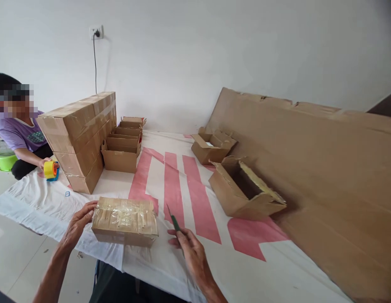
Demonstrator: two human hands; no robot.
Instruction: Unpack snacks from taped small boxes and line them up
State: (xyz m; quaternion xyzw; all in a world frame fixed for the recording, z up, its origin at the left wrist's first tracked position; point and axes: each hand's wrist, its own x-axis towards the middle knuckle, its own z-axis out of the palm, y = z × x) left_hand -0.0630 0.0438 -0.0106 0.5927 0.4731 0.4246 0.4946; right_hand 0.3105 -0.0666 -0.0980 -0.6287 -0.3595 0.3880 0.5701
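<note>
A cardboard box [125,216] sealed with clear, wrinkled tape lies on the cloth in front of me. My left hand [80,221] grips its left end, with the fingers at the upper corner. To the right of the box, my right hand [189,248] is closed around the green handle of a knife [174,221]. The thin blade points up and away from me, apart from the box.
Stacked taped boxes [78,139] stand at the left, beside a row of open boxes [121,158]. Two more open boxes [227,198] sit at right before a large cardboard sheet [309,168]. A person [25,130] at far left holds a yellow tape dispenser [50,169].
</note>
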